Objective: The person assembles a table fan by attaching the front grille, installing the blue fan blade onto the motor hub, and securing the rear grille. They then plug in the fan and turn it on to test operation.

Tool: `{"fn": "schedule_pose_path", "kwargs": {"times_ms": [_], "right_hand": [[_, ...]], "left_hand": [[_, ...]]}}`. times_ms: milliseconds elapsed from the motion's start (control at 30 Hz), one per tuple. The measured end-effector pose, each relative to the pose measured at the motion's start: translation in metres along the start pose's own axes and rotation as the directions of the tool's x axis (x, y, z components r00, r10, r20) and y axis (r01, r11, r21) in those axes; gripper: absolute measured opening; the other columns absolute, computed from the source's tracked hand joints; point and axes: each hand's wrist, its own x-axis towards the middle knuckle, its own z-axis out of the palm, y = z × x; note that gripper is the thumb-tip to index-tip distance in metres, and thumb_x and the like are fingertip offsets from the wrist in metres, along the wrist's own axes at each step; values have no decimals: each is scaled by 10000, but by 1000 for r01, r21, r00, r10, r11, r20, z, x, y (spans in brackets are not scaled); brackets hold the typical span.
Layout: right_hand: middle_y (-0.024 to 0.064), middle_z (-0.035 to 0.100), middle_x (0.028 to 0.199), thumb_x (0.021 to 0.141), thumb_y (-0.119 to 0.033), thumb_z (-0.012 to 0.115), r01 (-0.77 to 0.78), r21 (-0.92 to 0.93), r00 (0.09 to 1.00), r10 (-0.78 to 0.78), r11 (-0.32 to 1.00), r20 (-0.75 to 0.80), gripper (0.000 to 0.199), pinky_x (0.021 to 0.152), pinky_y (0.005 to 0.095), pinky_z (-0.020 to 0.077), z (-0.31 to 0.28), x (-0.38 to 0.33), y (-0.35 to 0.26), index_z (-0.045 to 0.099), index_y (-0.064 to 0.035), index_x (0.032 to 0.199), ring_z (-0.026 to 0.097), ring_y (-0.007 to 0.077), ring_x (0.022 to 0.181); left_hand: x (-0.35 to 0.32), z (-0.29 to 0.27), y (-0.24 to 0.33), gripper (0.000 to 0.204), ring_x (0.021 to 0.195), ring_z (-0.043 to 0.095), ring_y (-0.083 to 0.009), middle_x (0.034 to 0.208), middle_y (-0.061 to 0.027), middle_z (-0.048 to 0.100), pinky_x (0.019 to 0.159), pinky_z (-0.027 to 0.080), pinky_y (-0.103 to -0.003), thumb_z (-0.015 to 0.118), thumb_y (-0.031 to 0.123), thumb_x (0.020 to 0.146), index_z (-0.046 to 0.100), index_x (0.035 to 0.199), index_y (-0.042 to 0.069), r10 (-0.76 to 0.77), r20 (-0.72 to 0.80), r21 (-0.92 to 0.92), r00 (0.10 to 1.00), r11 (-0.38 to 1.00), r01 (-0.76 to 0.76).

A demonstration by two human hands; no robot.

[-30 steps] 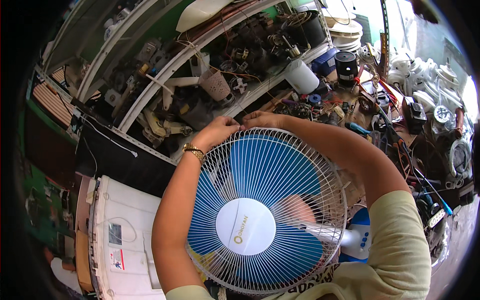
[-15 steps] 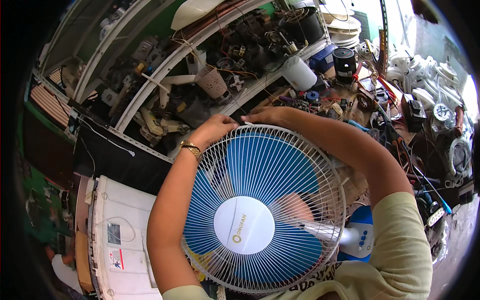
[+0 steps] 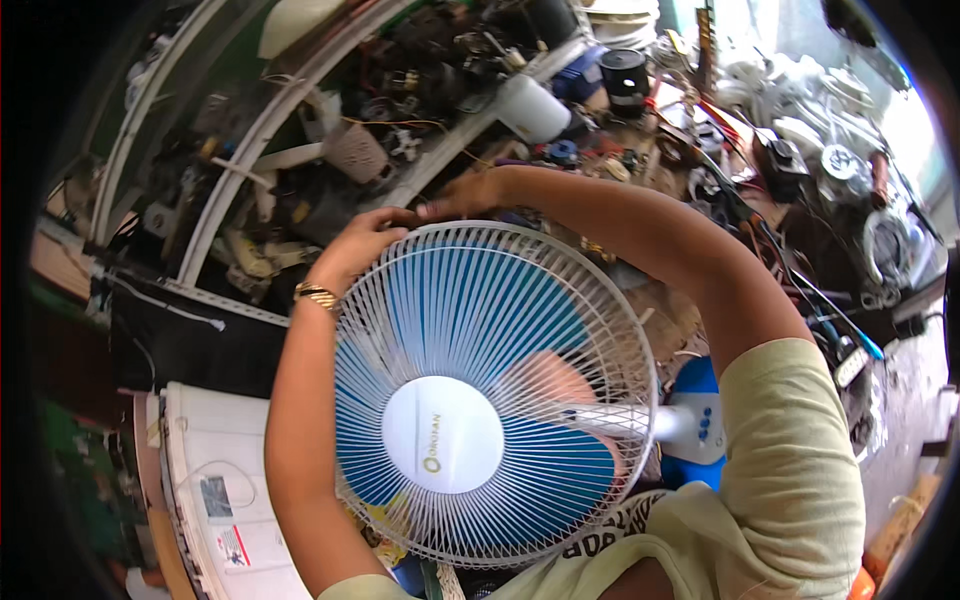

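Round white wire-guard fan with blue blades [image 3: 480, 400] lies face-up across the person's lap, tilted toward the cluttered workbench [image 3: 640, 150]. Left hand [image 3: 365, 240] rests curled on the guard's far rim at its upper left edge, fingers bent over the wire. Right hand [image 3: 470, 192] reaches around and touches the same rim just beside it; whether it is clamped cannot be told. Holding judged to steady the guard. Blue-and-white fan base [image 3: 700, 425] sits at the right. A white appliance casing [image 3: 215, 490] stands at lower left.
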Motion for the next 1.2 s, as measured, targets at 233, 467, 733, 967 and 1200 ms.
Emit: {"fn": "schedule_pose_path", "kwargs": {"times_ms": [233,467,733,967,1200], "right_hand": [[37,649,930,986,-477,473,224,802,905,187,554,-382,442,708,259,470,35,-180,111,633,-68,1032,594,138,812],[79,613,1047,986,-538,405,312,936,915,212,164,-343,483,892,402,471,92,-212,81,566,-104,1123,589,224,964],[88,625,1095,1010,-491,361,179,920,927,253,348,-276,518,874,326,487,90,-190,53,554,-62,1227,593,175,972],[164,605,1225,933,-530,529,-200,910,873,488,364,-3,586,906,384,505,82,-193,24,545,-77,1306,598,271,1080],[106,687,965,943,-447,567,-18,965,953,296,263,-63,443,705,379,585,78,-195,51,639,-43,1112,678,226,794]], "left_hand": [[-17,-4,-6,252,822,627,-84,970,-54,697,755,512,-248,506,70,947,668,1130,9,-154,49,-129,987,979,159],[-5,-10,-10,244,719,656,-79,913,-75,711,656,541,-232,547,106,955,656,1125,-32,-212,52,-168,976,961,218],[-3,-11,-11,261,778,646,-102,955,-97,713,741,522,-262,571,113,929,671,1124,-30,-190,13,-12,982,982,190],[2,-19,-32,386,971,625,-181,1040,-115,703,907,465,-303,619,300,916,670,1127,-19,-4,60,295,998,955,-14],[-145,-24,23,469,1202,531,-207,1297,-104,570,1011,409,-316,622,269,929,527,1334,52,392,-281,446,876,862,-242]]}}
